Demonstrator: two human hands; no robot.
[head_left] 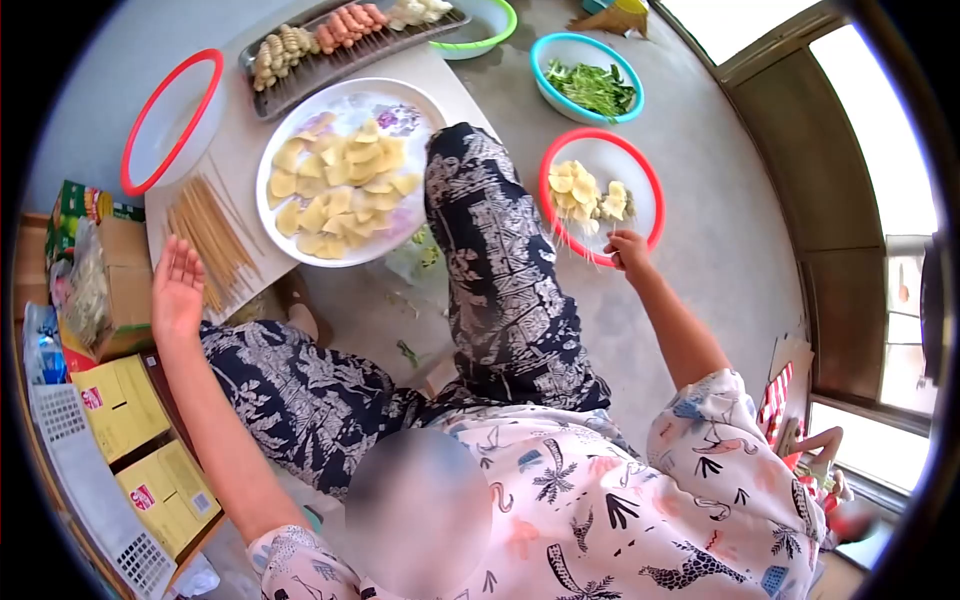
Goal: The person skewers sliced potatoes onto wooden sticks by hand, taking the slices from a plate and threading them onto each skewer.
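Observation:
My left hand (pixel 180 290) is open, its fingers stretched, beside a bundle of bamboo skewers (pixel 212 235) on the white table. Over the red-rimmed bowl (pixel 652 180) at the right, my right hand (pixel 628 250) is closed in a pinch on the stick end of a skewer of potato slices (pixel 614 200). More skewered potato slices (pixel 573 190) lie in that bowl, their sticks poking over its rim. Between my hands, a large white tray (pixel 285 240) with a flower print carries many loose potato slices (pixel 345 185).
On the table stand an empty-looking red-rimmed basin (pixel 170 130) and a dark tray (pixel 300 90) of filled skewers. A blue bowl (pixel 540 85) of greens and a green-rimmed bowl (pixel 490 45) stand beyond my knee. Yellow boxes (pixel 120 410) line the left. Another person (pixel 825 445) is at the far right.

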